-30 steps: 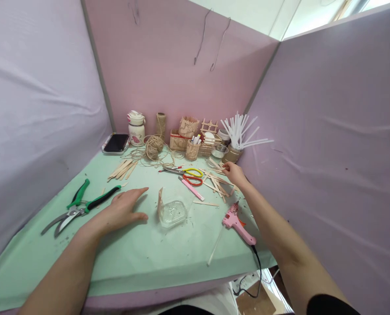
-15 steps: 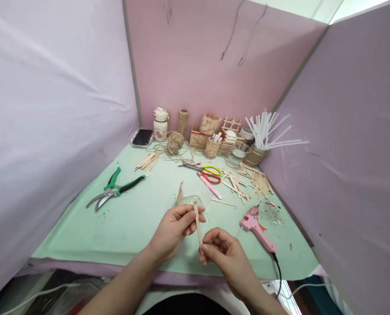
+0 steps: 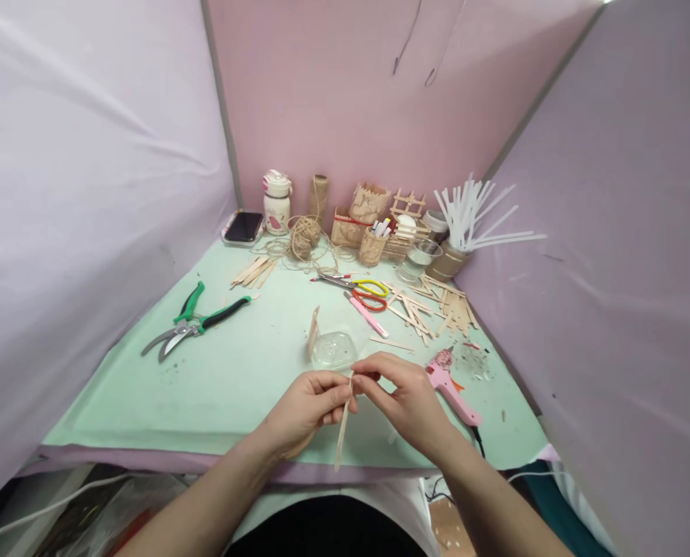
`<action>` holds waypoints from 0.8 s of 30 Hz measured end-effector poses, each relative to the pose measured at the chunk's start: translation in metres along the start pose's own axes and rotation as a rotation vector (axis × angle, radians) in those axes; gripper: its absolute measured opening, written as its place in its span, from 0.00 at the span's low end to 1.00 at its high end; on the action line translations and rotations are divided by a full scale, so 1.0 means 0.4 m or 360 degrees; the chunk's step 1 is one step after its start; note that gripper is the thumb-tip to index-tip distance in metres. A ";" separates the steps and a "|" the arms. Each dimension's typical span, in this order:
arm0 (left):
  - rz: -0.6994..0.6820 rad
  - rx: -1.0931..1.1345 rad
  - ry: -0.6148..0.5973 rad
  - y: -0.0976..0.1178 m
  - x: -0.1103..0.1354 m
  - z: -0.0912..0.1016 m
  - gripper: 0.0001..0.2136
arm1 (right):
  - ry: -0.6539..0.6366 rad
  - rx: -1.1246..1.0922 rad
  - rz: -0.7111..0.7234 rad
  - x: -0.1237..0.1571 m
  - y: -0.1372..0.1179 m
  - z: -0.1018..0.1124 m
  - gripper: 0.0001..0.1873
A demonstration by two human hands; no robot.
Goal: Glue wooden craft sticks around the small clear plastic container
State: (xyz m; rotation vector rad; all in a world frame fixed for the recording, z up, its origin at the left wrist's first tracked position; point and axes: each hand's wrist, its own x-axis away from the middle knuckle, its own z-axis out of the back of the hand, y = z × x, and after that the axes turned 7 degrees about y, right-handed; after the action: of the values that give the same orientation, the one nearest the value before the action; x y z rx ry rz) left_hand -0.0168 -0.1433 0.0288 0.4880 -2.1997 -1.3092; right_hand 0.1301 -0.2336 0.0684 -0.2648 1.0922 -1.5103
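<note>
Between the thumb and fingers of my left hand [image 3: 313, 410] is a thin wooden craft stick [image 3: 342, 441], its lower end pointing down toward the table's front edge. My right hand [image 3: 400, 394] pinches the stick's upper end, close against the left fingertips. Just beyond my hands sits a small clear plastic container [image 3: 334, 350]. A small piece made of wooden sticks [image 3: 313, 333] stands upright at its left side.
Pruning shears [image 3: 186, 329] lie at left. A pink glue gun [image 3: 454, 391], corded, rests at right. Scissors [image 3: 360, 286], a pink cutter [image 3: 368, 315] and loose craft sticks [image 3: 415, 309] lie farther back. Twine [image 3: 304, 237], a bottle [image 3: 277, 205] and a phone [image 3: 244, 227] line the rear.
My right hand has moved from the stick's lower end up to its upper end. The stick now slants down and left from my left fingers. The view has tilted slightly downward.
</note>
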 end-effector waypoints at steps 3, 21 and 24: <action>0.0008 -0.0063 -0.0016 -0.004 0.001 0.008 0.17 | -0.0093 -0.0011 -0.0040 -0.001 -0.008 0.006 0.05; -0.0369 -0.0605 0.0055 -0.007 0.018 0.002 0.10 | 0.0413 -0.0422 -0.0505 0.037 0.021 -0.079 0.04; -0.0440 -0.0714 0.0078 -0.008 0.019 0.001 0.09 | 0.0471 -0.0604 -0.0639 0.041 0.027 -0.089 0.01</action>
State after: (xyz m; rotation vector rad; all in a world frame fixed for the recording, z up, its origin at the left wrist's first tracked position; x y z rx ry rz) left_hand -0.0229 -0.1489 0.0277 0.6497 -1.7629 -1.8523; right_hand 0.1076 -0.2298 0.0346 -0.5624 1.6390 -1.7212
